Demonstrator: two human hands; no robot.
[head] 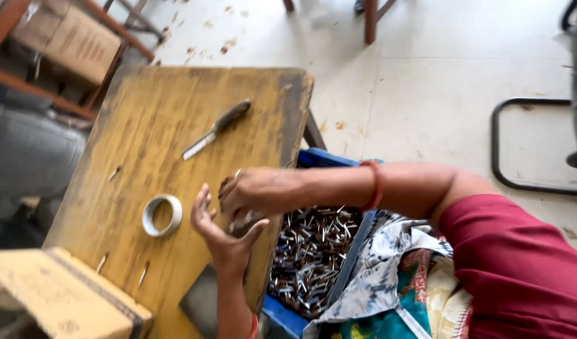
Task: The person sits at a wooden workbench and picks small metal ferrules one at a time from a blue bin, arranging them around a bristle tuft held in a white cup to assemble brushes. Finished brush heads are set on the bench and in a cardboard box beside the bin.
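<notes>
Early stage by the look of it: both hands, left hand (225, 242) and right hand (254, 194), close together around a small bundle of metal pins (244, 220) at the worn yellow wooden tabletop (150, 125) edge, while the blue plastic crate (313, 251) of loose pins stays heaped, white tape ring (162, 215) and knife (215, 129) lying untouched.

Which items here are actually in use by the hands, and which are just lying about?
In use:
- left hand and right hand, together at the table edge
- small metal pieces between them
- blue bin of metal pieces

Lying about:
- knife
- tape roll
- cardboard box
</notes>
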